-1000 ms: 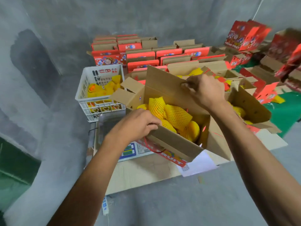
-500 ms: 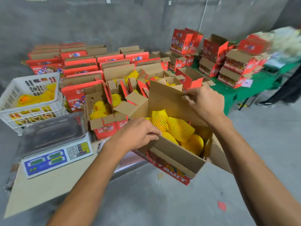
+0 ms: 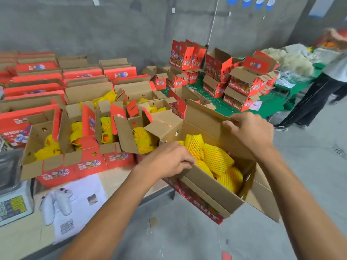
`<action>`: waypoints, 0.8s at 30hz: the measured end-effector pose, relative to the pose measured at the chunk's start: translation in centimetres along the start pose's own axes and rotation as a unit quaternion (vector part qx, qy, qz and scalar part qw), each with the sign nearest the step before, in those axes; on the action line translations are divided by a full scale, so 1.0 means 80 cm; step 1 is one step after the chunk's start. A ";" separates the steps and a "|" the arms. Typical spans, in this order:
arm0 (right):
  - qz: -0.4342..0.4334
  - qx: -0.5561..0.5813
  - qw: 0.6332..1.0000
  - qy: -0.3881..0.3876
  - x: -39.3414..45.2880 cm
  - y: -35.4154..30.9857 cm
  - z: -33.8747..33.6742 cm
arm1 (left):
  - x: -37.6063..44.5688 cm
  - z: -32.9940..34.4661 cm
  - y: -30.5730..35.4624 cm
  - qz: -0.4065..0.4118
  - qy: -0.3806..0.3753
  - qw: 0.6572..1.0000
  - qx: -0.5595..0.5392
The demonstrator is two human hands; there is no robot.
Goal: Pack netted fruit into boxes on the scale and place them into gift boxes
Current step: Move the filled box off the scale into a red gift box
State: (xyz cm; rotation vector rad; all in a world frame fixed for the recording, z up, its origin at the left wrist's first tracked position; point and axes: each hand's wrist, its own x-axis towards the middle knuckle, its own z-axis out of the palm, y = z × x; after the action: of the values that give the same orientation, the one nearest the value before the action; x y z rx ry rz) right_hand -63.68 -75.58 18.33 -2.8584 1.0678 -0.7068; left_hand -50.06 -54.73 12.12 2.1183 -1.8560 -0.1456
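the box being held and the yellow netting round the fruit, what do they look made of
Box: looks like corrugated cardboard, matte brown inside, with a printed red outer face; the flaps fold at creases. Netting: probably soft foam mesh, judging by its open diamond weave that stretches over the fruit; a plastic net cannot be ruled out.

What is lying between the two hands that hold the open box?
In the head view, netted yellow fruit inside the box lies between the left hand, gripping the near wall, and the right hand, pinching the far flap.
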 end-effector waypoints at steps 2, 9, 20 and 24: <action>0.005 0.008 1.000 0.009 0.029 0.030 0.012 | 0.045 0.014 -0.006 0.007 0.004 1.000 0.025; 0.030 0.022 0.999 -0.028 0.122 0.108 0.068 | 0.158 0.055 -0.046 -0.046 -0.002 0.999 0.027; 0.053 0.159 0.974 -0.152 0.240 0.146 0.230 | 0.250 0.096 -0.130 -0.170 -0.071 0.981 -0.053; 0.060 0.188 0.959 -0.204 0.263 0.141 0.278 | 0.266 0.103 -0.167 -0.213 -0.087 0.969 -0.086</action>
State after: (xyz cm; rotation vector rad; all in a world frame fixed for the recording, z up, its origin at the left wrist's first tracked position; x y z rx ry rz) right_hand -47.42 -100.63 5.09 -2.4375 0.9162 -0.2541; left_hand -36.55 -75.62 3.10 2.4085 -1.3808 -0.5855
